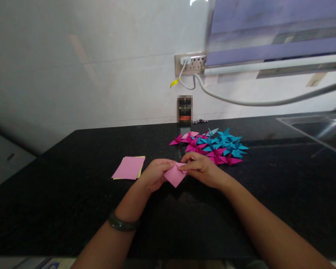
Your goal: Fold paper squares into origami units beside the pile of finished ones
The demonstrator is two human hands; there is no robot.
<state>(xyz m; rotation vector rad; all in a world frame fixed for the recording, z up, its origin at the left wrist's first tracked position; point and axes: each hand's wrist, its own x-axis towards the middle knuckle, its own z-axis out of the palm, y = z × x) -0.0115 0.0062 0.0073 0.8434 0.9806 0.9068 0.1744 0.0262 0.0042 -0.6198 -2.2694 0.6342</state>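
Observation:
A folded piece of pink origami paper is held between both hands, with one corner pointing down toward me. My left hand grips its left side, the thumb lying along the upper edge. At the upper right edge, the thumb and fingers of my right hand pinch the paper. Left of my hands lies a stack of square paper sheets, pink on top with yellow showing beneath. Just beyond my right hand sits a cluster of folded paper cranes in magenta, blue and light pink.
The black countertop runs back to a pale wall. A blurred-out upright object stands against it, a small beaded item beside it. Above are a wall socket and a white cable. A sink is at the right.

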